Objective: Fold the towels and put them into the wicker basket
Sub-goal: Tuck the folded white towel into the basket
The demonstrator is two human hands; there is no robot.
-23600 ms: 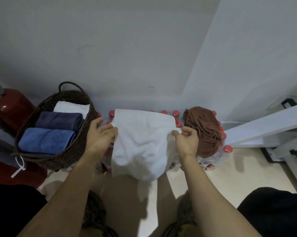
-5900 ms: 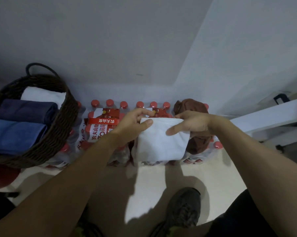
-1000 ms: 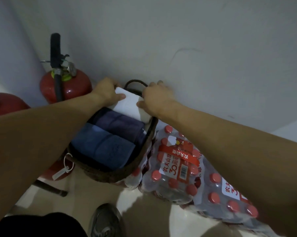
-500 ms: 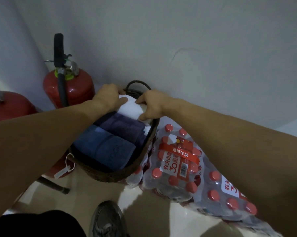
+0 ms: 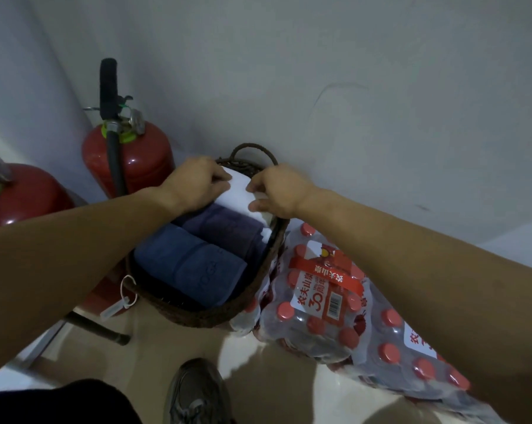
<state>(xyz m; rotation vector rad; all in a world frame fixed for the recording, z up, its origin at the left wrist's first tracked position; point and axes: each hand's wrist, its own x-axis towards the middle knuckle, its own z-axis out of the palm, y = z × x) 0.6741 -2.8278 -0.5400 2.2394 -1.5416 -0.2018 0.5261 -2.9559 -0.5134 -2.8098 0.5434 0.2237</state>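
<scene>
Item: folded white towel [image 5: 239, 195]. Location: far end of the wicker basket [image 5: 197, 315], beside the purple towel [image 5: 228, 229] and blue towel [image 5: 191, 264]. Change: a moment ago both hands gripped its outer ends; now they sit closer together on top. Left hand [image 5: 194, 185] and right hand [image 5: 277, 192] fingers curl, pinching the cloth, tucking it down. Status: placement nearly complete.

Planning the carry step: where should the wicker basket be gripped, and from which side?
Probably the looped handle at the far end of the wicker basket, from above: it arches clear of the rim. Both hands, left hand and right hand, now crowd the white towel just below it.
</scene>
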